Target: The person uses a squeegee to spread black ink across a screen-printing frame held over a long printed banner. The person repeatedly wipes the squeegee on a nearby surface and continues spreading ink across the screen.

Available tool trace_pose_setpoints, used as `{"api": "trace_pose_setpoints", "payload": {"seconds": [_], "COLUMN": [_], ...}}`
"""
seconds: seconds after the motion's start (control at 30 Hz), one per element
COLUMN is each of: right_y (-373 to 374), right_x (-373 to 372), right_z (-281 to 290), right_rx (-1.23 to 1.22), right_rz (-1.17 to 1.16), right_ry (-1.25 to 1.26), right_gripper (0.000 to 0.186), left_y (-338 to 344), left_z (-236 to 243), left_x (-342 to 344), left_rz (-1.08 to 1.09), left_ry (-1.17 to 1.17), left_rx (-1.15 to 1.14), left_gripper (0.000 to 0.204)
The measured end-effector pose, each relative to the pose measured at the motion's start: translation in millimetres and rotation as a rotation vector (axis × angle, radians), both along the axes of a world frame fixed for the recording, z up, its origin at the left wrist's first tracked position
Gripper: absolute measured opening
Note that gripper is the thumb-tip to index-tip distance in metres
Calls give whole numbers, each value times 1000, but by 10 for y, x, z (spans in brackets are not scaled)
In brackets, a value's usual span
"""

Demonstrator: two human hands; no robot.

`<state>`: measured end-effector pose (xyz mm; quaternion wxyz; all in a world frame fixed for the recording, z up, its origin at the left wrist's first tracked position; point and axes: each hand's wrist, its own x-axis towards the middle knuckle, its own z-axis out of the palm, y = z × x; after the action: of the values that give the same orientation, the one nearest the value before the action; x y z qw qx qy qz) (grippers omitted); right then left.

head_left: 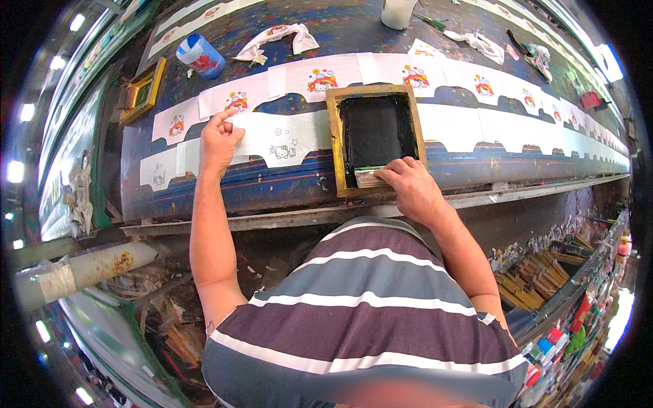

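Observation:
My left hand (221, 139) is at the white sheet with black line drawings (286, 139), its thumb and index finger apart at the left of that sheet. My right hand (411, 187) grips a narrow squeegee (364, 178) at the lower inside of a wooden-framed dark screen (377, 126), which lies on the row of sheets. Behind, pieces printed with colourful cartoon figures (323, 81) form an upper row. Blank white pieces (507, 129) continue rightward along the long, paint-speckled table (272, 190).
A blue cup (201, 56), a white container (396, 13), crumpled cloths (476, 42) and a dark-handled tool (517, 42) lie farther back. A yellow frame (141, 92) rests at left. Below the table's metal edge are a rusty pipe (102, 265) and wooden pieces (530, 279).

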<state>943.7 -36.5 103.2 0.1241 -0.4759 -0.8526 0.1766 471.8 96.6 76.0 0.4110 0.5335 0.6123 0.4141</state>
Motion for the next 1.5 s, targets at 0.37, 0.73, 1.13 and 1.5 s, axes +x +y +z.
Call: {"api": "trace_pose_setpoints", "payload": {"seconds": [0.37,0.73,1.13,1.5], "right_y": [74,89,-40,-174], "right_x": [61,323,372,834], "right_z": [-21,-399,-462,-455], "right_rx": [-4,35,-26,16], "right_rz": [-2,-469,-430,-395], "right_ry": [61,496,648,664], "right_gripper": [47,35,34,37], "left_y": [-280,-916,-916,-981], "left_z": [-354,-956,-880,-727], "left_x": [425,2328,2435,2873], "left_rz": [141,74,69,46], "left_ry": [770,45,204,101], "left_rx": [442,311,406,505], "left_gripper": [60,60,51,43]}}
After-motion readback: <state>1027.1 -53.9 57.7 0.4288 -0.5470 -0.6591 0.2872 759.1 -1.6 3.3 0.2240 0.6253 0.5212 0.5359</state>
